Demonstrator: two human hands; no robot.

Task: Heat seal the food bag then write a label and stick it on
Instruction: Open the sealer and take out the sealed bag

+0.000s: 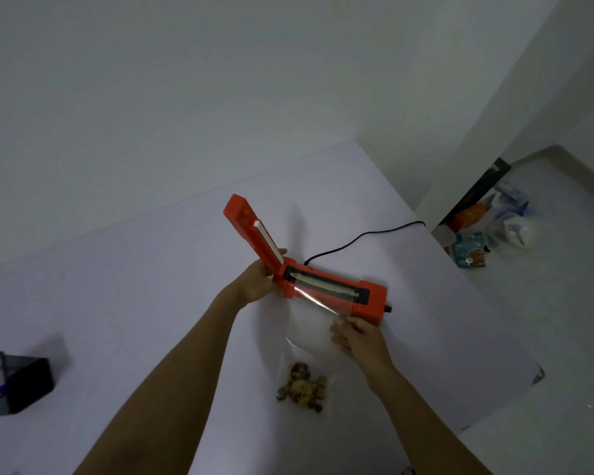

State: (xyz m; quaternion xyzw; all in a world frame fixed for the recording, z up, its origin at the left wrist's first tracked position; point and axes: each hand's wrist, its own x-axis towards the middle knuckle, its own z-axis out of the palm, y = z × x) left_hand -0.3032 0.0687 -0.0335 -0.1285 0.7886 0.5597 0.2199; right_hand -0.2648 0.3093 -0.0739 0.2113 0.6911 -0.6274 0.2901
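Lower left of frame: a dark box on the table, a blue pen inside. Centre: left hand grips the sealer at its hinge, lid raised. The bag lies below the sealer, its open edge draped over the sealing strip, its long axis parallel to that strip; food sits at its near end. Right hand pinches the bag's right corner. Judgement: the lid closes next; the left hand is nearer to it.
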